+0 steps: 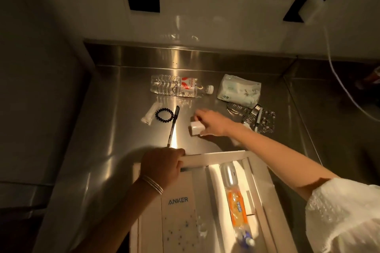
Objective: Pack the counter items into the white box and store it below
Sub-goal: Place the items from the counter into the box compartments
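The white box (216, 157) sits at the counter's near edge, holding an Anker power bank (178, 211), a white tube (229, 172) and an orange packet (238, 209). My left hand (161, 167) grips the box's far left rim. My right hand (211, 122) reaches over the steel counter and closes on a small white charger plug (195, 128). A clear water bottle (176, 88) lies on its side farther back. A black pen (173, 125), a black coil hair tie (164, 114) and a small white tube (149, 113) lie to the left.
A wipes packet (239, 90) lies at the back right, with a metal watch band and beaded jewellery (257, 118) beside it. A white cable (337, 80) hangs from a wall plug (310, 7) on the right. The steel backsplash (185, 55) bounds the counter.
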